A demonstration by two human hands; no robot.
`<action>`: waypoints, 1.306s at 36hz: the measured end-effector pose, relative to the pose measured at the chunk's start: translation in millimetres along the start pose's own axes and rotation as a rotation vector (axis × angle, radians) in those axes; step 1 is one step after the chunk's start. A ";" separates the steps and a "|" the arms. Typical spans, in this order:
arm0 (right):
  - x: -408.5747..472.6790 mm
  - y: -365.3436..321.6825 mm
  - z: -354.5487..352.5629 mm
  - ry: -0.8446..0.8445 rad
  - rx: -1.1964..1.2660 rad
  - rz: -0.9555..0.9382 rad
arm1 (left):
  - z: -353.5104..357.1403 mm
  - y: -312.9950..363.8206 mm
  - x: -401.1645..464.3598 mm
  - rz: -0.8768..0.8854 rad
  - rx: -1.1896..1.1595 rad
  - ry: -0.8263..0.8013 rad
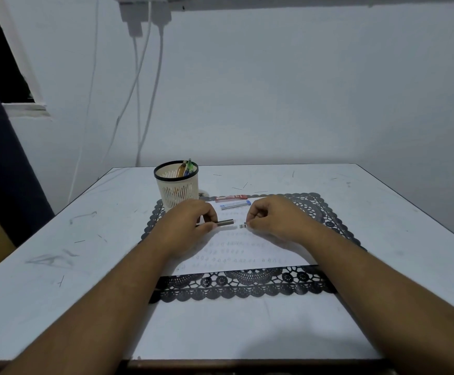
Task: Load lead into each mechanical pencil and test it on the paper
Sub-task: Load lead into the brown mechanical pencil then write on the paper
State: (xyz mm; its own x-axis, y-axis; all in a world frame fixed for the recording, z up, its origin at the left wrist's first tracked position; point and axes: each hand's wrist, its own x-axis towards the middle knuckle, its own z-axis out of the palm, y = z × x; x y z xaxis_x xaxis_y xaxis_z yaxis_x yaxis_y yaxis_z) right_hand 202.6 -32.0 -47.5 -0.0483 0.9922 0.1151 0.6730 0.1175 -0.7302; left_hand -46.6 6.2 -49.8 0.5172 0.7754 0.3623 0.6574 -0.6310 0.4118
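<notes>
Left hand (190,226) grips a dark mechanical pencil (224,222) level above the paper (247,250), its end pointing right. Right hand (272,217) pinches a small clear cap (242,226) just beside that end. Two lead cases (232,201) lie behind, near the pen basket (176,185).

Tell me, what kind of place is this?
Probably a home desk for writing: a pen holder with pens, lead refill cases, and paper covered in handwriting on a lace placemat.
</notes>
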 end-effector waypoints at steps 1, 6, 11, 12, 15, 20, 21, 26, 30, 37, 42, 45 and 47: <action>-0.7 -0.1 -0.8 -0.013 -0.009 0.005 | -0.4 0.2 -0.2 -0.002 0.003 -0.002; -0.9 -2.0 -0.2 -0.049 -0.012 0.031 | -2.6 1.5 -0.3 -0.007 0.004 -0.010; 4.6 2.6 7.8 -0.034 -0.122 0.021 | -2.3 3.7 -1.1 0.000 0.017 -0.030; 5.0 2.3 8.8 -0.027 -0.123 0.017 | -2.2 4.1 -1.0 0.003 0.020 -0.034; 4.7 -0.2 9.4 -0.010 -0.147 0.000 | -1.0 5.2 -0.9 0.025 0.018 -0.042; 3.8 4.0 8.6 0.002 -0.110 0.017 | 2.7 7.6 -1.6 0.063 0.025 -0.078; 3.9 4.4 8.3 0.003 -0.114 0.017 | 2.9 8.1 -2.1 0.060 0.025 -0.084; 5.1 4.3 4.0 0.017 -0.096 0.027 | 2.3 10.1 -3.5 0.048 0.004 -0.107; 3.2 5.7 1.8 0.007 -0.037 0.039 | 0.7 5.6 -3.3 0.023 -0.015 -0.131; 5.0 4.9 0.0 0.063 0.066 0.038 | -8.9 -3.4 -4.0 -0.034 -0.073 -0.179; 25.5 4.4 -5.1 0.145 -0.071 -0.027 | -0.9 2.6 -3.8 -0.011 -0.125 -0.167; 42.2 3.5 -5.7 0.149 -0.173 -0.044 | 6.4 8.0 -4.3 0.002 -0.159 -0.150; 53.7 1.9 -4.7 0.127 -0.296 -0.060 | 9.4 11.7 -2.7 0.022 -0.133 -0.146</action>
State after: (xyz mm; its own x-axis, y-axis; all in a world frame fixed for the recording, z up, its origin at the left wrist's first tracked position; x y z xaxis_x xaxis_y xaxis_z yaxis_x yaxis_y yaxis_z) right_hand 204.7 21.3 -39.6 -0.0144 0.9684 0.2489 0.8578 0.1399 -0.4946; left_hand -35.2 -3.0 -53.8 0.6110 0.7507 0.2511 0.5721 -0.6380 0.5154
